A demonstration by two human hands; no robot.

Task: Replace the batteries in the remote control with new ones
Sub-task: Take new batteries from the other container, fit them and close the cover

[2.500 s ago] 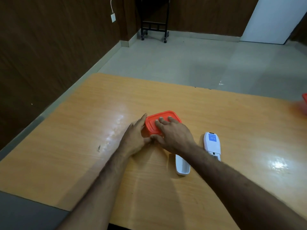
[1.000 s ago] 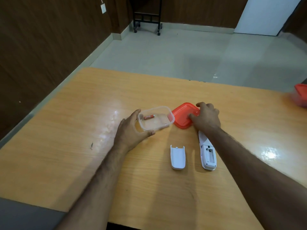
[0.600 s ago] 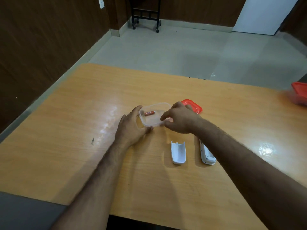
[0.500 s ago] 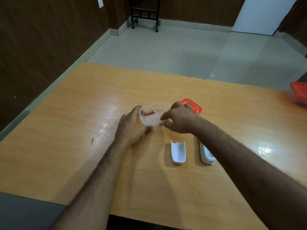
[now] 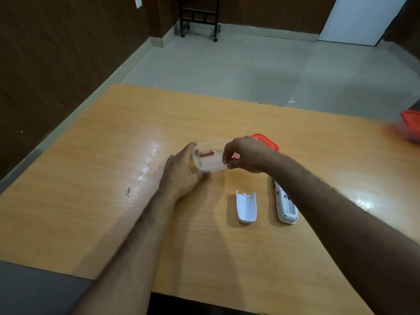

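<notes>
Fingers (image 5: 228,165) of right hand (image 5: 246,155) pinched together over clear container (image 5: 210,163) — contents unclear, left hand (image 5: 181,172) cupping its side

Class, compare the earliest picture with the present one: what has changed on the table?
The red lid came off the clear container and lies behind it; right hand now pinches over it. Left hand steadies it as before; battery cover unmoved.

The room is dim and warm-toned. Overhead light throws white glare patches on the glossy desk (image 5: 295,137), left of my arms and at the right. Soft shadows lie under my forearms. The wide lens bends the edges, and the red box (image 5: 410,129) at right is blurred.
</notes>
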